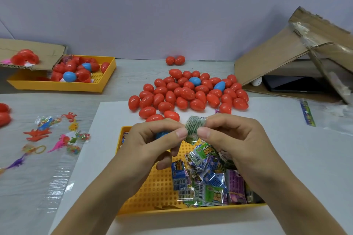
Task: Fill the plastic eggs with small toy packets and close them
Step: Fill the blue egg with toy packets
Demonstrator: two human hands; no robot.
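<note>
Both hands are raised over the near yellow tray (152, 187), which holds several small toy packets (208, 177). My left hand (152, 139) and my right hand (227, 135) pinch a folded green toy packet (194, 126) between thumbs and forefingers. A blue egg piece (162, 134) shows inside my left palm, mostly hidden by the fingers. Beyond the hands lies a pile of closed red eggs (187, 95) with two blue eggs (195, 81) among them.
A second yellow tray (63, 87) with red and blue eggs stands at the back left under a cardboard flap (38, 53). Loose toy dinosaurs (38, 133) lie on the left. A cardboard box (298, 53) stands at the right, with a dark tablet (292, 84) under it.
</note>
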